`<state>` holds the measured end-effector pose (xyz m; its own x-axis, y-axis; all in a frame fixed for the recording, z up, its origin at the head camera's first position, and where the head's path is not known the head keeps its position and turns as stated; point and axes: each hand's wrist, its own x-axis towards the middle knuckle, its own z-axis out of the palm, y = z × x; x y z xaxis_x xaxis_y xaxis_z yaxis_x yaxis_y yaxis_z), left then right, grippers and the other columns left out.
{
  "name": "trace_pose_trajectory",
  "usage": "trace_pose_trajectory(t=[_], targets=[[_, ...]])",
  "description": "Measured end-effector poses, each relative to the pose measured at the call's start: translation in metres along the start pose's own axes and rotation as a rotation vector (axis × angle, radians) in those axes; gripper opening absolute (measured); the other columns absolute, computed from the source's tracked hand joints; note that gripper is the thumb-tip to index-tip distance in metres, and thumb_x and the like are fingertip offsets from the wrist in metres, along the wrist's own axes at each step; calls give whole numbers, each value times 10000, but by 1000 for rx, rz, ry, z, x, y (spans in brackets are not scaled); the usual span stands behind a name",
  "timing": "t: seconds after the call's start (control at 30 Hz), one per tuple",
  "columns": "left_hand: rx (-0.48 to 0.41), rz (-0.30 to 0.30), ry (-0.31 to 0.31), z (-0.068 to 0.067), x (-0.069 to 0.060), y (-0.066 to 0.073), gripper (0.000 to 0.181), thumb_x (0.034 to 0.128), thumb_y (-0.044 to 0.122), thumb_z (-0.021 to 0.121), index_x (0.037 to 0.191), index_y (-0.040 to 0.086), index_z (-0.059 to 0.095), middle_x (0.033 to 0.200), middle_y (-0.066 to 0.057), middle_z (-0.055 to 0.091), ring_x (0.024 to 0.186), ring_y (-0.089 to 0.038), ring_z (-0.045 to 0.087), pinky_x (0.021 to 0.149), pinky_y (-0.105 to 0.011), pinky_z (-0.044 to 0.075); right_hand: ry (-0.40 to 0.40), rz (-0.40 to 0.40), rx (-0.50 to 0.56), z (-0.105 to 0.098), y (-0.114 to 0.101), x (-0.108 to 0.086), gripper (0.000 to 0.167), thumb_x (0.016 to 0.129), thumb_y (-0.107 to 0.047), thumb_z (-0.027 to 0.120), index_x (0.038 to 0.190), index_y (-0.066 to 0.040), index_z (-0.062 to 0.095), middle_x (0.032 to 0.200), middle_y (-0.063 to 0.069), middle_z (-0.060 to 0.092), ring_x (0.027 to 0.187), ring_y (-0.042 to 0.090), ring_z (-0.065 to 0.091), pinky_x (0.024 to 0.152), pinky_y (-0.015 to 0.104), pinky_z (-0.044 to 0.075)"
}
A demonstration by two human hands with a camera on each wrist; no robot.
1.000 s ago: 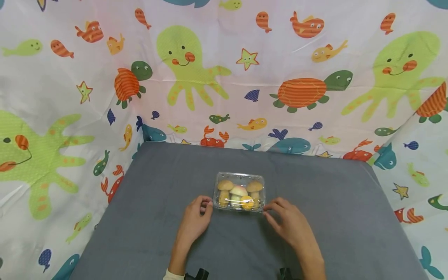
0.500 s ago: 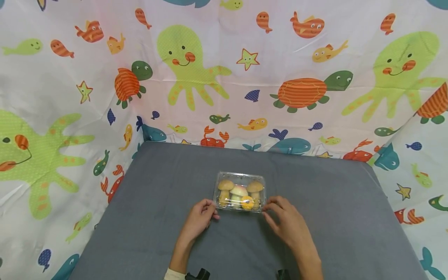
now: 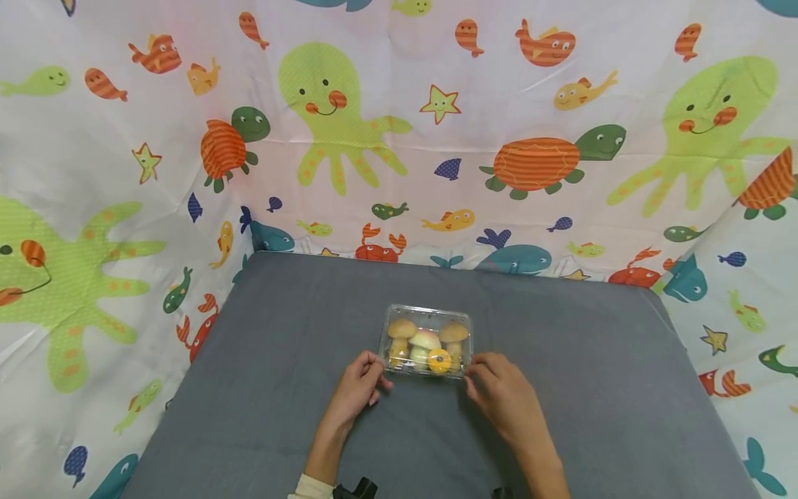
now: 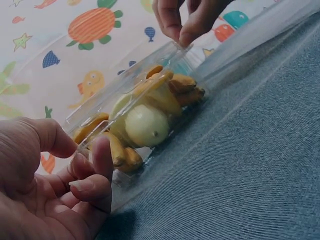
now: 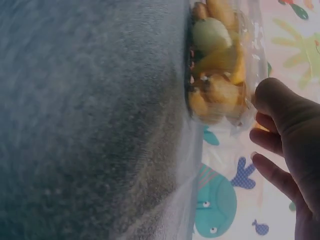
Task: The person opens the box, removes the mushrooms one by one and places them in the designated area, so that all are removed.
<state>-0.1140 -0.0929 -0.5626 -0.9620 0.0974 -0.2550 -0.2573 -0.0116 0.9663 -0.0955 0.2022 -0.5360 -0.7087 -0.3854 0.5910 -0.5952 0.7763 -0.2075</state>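
Observation:
A clear plastic clamshell box (image 3: 427, 315) sits closed on the grey cloth, with mushroom-shaped pieces (image 3: 426, 340) and a yellow ring-like piece (image 3: 440, 361) inside. At its near left corner my left hand (image 3: 357, 388) pinches the rim between thumb and forefinger; its other fingers are loosely curled, as the left wrist view shows. My right hand (image 3: 503, 395) pinches the near right corner of the rim with thumb and fingertips. In the left wrist view the lid (image 4: 107, 97) lies over the pieces. The right wrist view shows the right thumb (image 5: 275, 97) against the box edge.
A grey cloth (image 3: 299, 312) covers the table. Behind and at both sides hangs a white curtain (image 3: 386, 83) printed with sea animals. Dark wrist mounts (image 3: 357, 489) show at the bottom edge of the head view.
My left hand has shifted slightly right onto the box's near left corner, its fingers curling more. My right fingers have drawn closer to the near right corner. The box stays in place.

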Motion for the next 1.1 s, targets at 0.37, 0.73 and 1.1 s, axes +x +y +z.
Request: trace_pose_trajectory(t=[0.37,0.73,1.1], targets=[[-19,34,-26,-1,-1,4,80,1039,75,537,1024,-2,555,865,-108,649,790,-189,697,513,-205,403,-30,-73,-55,6,7,5,71,842,-75,666,910,-65,683,979,25,637,894,238,622,760,444,520],[76,111,0,2,-4,10,56,1027,49,581,992,9,563,859,-142,651,640,-134,562,530,-200,411,-33,-66,-62,9,7,4,100,836,-88,664,925,-46,645,939,64,646,884,278,626,786,454,515],[332,176,72,3,-7,16,92,955,66,634,912,139,599,780,-17,688,707,-223,670,624,-256,427,6,-75,54,9,6,6,108,949,-80,511,944,-9,591,907,89,603,843,261,585,745,430,498]])
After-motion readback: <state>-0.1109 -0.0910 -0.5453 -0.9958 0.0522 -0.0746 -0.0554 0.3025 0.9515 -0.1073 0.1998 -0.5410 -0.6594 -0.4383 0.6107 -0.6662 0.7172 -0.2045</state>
